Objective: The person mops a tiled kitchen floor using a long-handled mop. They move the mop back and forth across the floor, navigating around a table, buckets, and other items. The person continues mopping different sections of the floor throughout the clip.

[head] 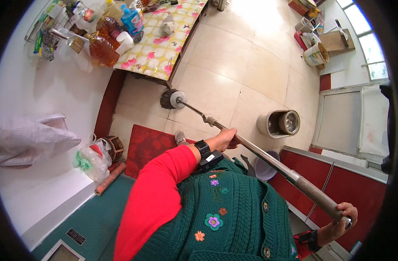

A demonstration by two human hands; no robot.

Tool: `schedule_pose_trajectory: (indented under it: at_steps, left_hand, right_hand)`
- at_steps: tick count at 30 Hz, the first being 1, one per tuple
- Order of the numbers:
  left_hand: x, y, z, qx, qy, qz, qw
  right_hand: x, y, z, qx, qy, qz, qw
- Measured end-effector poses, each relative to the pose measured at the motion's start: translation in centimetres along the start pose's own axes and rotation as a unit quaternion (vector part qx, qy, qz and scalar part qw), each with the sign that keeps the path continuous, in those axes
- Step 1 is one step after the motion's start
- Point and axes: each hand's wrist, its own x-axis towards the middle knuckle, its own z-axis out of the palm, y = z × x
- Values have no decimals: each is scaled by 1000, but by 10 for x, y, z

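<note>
A round-headed mop with a metal telescopic pole (261, 152) runs diagonally across my view. My left hand (227, 138) is closed around the middle of the pole, in front of my body. At the pole's upper end, on the right, my right hand (344, 217) grips the grey sleeve near its tip. The mop head (172, 99), a pale disc with dark strands, rests on the tiled floor (215, 84) beside the near corner of a table (150, 67). That table wears a yellow floral cover.
A red mat (146, 148) lies by my shoe (180, 137). To the right are an oval metal bin (263, 125), a pale bucket (263, 171) and red cabinets (311, 173). Bottles (102, 50) crowd the table. Plastic bags (92, 161) and a wooden roller (110, 178) lie at left.
</note>
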Motion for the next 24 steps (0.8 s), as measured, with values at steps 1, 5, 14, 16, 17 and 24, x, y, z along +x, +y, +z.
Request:
schedule_pose_trajectory:
  at_steps: [1,5,14,16,17,24]
  left_hand:
    - [9,-5,7,7,9,4,1000]
    - [62,-16,5,-14,59,38,997]
    - [95,-19,10,-177,155,131,963]
    - [85,-17,29,-190,166,132,958]
    - [81,-15,35,-220,160,135,953]
    - [105,-14,15,-300,171,102,933]
  right_hand:
    - [0,8,-6,-7,15,-1,1000]
    - [3,48,-10,57,29,-7,998]
    - [49,109,-39,184,-43,-116,975]
    - [75,126,-50,239,-8,-77,968]
    - [87,136,-52,277,14,-61,959]
    - [159,189,-13,357,-64,-20,932]
